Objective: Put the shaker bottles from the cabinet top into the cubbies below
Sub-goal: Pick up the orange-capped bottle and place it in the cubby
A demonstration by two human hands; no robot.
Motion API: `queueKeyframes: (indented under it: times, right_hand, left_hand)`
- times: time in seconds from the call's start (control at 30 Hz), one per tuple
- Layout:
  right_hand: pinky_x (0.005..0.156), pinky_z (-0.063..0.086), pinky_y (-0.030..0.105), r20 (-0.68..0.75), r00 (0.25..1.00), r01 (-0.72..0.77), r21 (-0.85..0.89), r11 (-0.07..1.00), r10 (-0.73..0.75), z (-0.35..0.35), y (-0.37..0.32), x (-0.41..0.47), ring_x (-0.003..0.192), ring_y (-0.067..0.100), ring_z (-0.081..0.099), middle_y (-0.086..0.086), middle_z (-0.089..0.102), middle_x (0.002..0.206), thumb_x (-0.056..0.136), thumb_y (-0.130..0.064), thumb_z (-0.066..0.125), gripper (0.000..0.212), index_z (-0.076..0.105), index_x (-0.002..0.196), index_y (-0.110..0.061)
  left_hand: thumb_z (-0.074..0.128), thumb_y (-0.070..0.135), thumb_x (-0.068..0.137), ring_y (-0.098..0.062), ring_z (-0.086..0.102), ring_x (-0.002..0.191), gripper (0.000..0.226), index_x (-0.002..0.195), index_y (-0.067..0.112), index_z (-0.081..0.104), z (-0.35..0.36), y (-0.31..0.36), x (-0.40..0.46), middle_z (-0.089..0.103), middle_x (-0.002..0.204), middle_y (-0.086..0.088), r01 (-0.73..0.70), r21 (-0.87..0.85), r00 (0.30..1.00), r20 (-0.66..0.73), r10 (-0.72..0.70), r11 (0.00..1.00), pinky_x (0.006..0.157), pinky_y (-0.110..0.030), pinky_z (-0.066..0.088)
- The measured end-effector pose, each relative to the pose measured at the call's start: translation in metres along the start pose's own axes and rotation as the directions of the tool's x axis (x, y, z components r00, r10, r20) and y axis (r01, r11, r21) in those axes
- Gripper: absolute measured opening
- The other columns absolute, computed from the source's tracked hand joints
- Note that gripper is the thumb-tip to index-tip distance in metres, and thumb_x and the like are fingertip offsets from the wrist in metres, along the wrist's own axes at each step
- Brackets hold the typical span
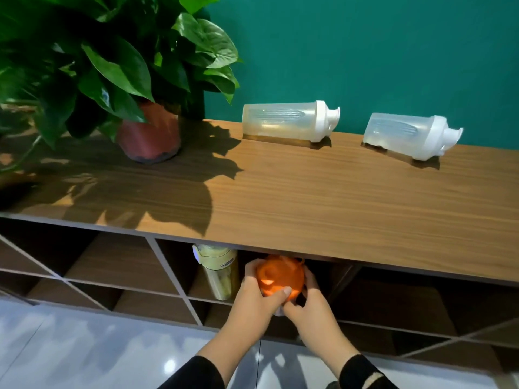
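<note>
Two clear shaker bottles with white lids lie on their sides on the wooden cabinet top [309, 197]: one [289, 121] near the middle, the other [410, 136] further right, both close to the wall. Below the top's front edge, my left hand [252, 296] and my right hand [311, 301] both grip a shaker bottle with an orange lid [280, 275] at the mouth of a cubby. Its body is mostly hidden by my hands. A yellowish shaker bottle [219, 270] stands upright in the same cubby, just left of the orange-lidded one.
A leafy potted plant in a red-brown pot [148, 136] stands on the left of the cabinet top, its leaves overhanging. A teal wall [365, 51] is behind. Cubbies with diagonal dividers [84, 276] run along below, above a glossy tiled floor [84, 346].
</note>
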State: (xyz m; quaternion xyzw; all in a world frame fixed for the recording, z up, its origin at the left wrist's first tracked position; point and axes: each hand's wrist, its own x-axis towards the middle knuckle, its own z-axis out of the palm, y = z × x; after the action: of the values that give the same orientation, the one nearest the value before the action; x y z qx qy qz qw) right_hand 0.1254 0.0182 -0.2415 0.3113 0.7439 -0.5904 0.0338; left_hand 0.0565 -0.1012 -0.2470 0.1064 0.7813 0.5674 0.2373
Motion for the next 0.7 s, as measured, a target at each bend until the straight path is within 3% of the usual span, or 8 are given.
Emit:
queueKeyframes:
  times: [0.07,0.2,0.33,0.4,0.47,0.57,0.63,0.7]
  right_hand:
    - [0.086,0.051,0.029,-0.021,0.999,-0.045,-0.009,0.999,0.045,0.001,0.002,0.004,0.098,0.018,0.064,0.007,0.063,0.112,0.084,-0.005,0.076,0.094,0.020,0.157,-0.026]
    - [0.089,0.046,0.027,-0.041,0.994,-0.094,0.098,0.991,0.099,0.002,-0.004,0.006,0.128,0.029,0.054,0.013,0.051,0.140,0.090,-0.012,0.072,0.089,0.015,0.156,-0.030]
    - [0.063,0.051,0.024,-0.033,0.984,-0.177,-0.064,0.982,0.176,-0.003,-0.005,-0.005,0.090,0.017,0.063,0.004,0.062,0.097,0.091,-0.019,0.071,0.033,0.051,0.118,-0.021]
    - [0.090,0.056,0.034,0.000,0.984,-0.175,-0.191,0.966,0.178,-0.006,-0.008,-0.021,0.100,0.015,0.064,-0.001,0.064,0.104,0.091,-0.023,0.070,0.026,0.056,0.112,-0.021]
    - [0.109,0.043,0.030,0.093,0.985,-0.106,-0.348,0.931,0.147,-0.014,-0.017,-0.047,0.125,0.012,0.057,-0.004,0.062,0.133,0.092,-0.033,0.068,0.051,0.049,0.140,-0.033]
    - [0.104,0.044,0.015,0.198,0.972,0.209,-0.499,0.841,-0.124,-0.047,-0.047,-0.095,0.110,-0.009,0.061,-0.019,0.071,0.113,0.093,-0.047,0.061,0.033,0.066,0.125,-0.041]
    - [0.085,0.051,0.011,0.108,0.906,0.407,-0.487,0.773,-0.408,-0.074,-0.076,-0.113,0.095,-0.011,0.066,-0.025,0.073,0.093,0.090,-0.050,0.061,0.018,0.076,0.098,-0.043]
    - [0.079,0.051,0.011,-0.057,0.764,0.562,-0.430,0.707,-0.642,-0.105,-0.091,-0.107,0.093,-0.003,0.070,-0.024,0.074,0.091,0.093,-0.045,0.058,0.023,0.078,0.091,-0.034]
  left_hand:
    - [0.082,0.023,0.078,-0.018,0.064,0.107,0.071,0.133,0.031,0.038,0.005,-0.004,0.007,0.061,0.122,-0.005,0.006,0.011,1.000,-0.010,-0.006,1.000,0.079,-0.018,0.055]
    - [0.080,0.024,0.073,-0.018,0.066,0.103,0.067,0.119,0.049,0.038,0.014,-0.009,0.014,0.063,0.119,-0.005,0.024,0.016,0.999,-0.032,-0.024,1.000,0.093,-0.040,0.058]
    - [0.081,0.020,0.078,-0.009,0.065,0.101,0.073,0.130,0.040,0.036,0.015,-0.003,0.007,0.065,0.116,-0.001,0.045,0.019,0.998,-0.051,-0.044,0.999,0.085,-0.020,0.054]
    - [0.080,0.026,0.080,-0.009,0.062,0.109,0.081,0.144,0.026,0.030,0.011,0.006,-0.003,0.062,0.123,0.001,0.066,0.038,0.996,-0.059,-0.063,0.997,0.093,-0.020,0.047]
    - [0.070,0.034,0.089,-0.012,0.057,0.115,0.069,0.145,0.021,0.031,0.007,0.020,-0.018,0.060,0.128,0.003,0.133,0.128,0.989,-0.079,-0.123,0.983,0.097,-0.025,0.043]
    - [0.057,0.029,0.097,-0.001,0.060,0.103,0.027,0.122,0.039,0.052,-0.006,0.045,-0.062,0.067,0.117,0.015,0.079,0.331,0.993,-0.113,-0.044,0.940,0.092,-0.019,0.047]
    - [0.059,0.025,0.095,0.004,0.063,0.091,0.021,0.100,0.045,0.061,-0.018,0.066,-0.088,0.069,0.099,0.022,-0.195,0.429,0.962,-0.091,0.257,0.882,0.079,-0.008,0.047]
    - [0.060,0.025,0.092,0.005,0.065,0.092,0.017,0.100,0.038,0.067,-0.026,0.084,-0.094,0.069,0.098,0.022,-0.480,0.458,0.841,-0.004,0.542,0.748,0.079,-0.004,0.046]
